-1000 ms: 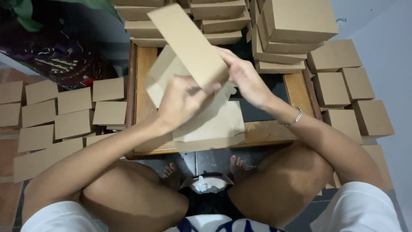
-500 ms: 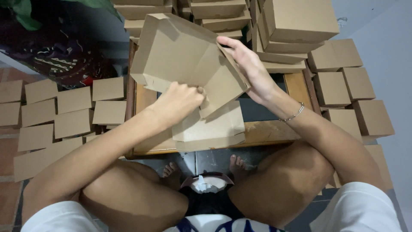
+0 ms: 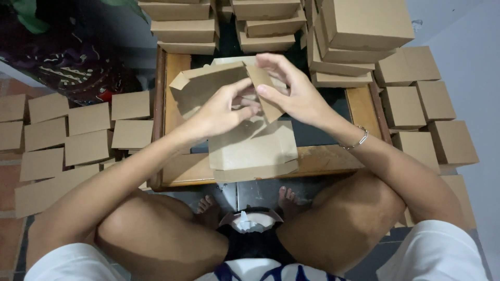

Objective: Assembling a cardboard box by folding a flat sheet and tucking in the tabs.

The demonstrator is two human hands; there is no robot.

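A brown cardboard box blank (image 3: 200, 86), partly folded, is held up over a low wooden table (image 3: 177, 171). My left hand (image 3: 221, 112) pinches its middle from below. My right hand (image 3: 291, 91) grips a folded flap on its right side, thumb pressing inward. Under both hands lies a stack of flat cardboard blanks (image 3: 255, 153) on the table's front half.
Folded brown boxes are stacked at the table's far side (image 3: 182, 28) and far right (image 3: 364, 26). More closed boxes sit on the floor at the right (image 3: 416, 104) and in rows at the left (image 3: 88, 125). My bare knees and feet are below the table.
The blank was a flat sheet lifted high. It came down and its sides were folded in, and both hands now pinch its centre flaps closer together.
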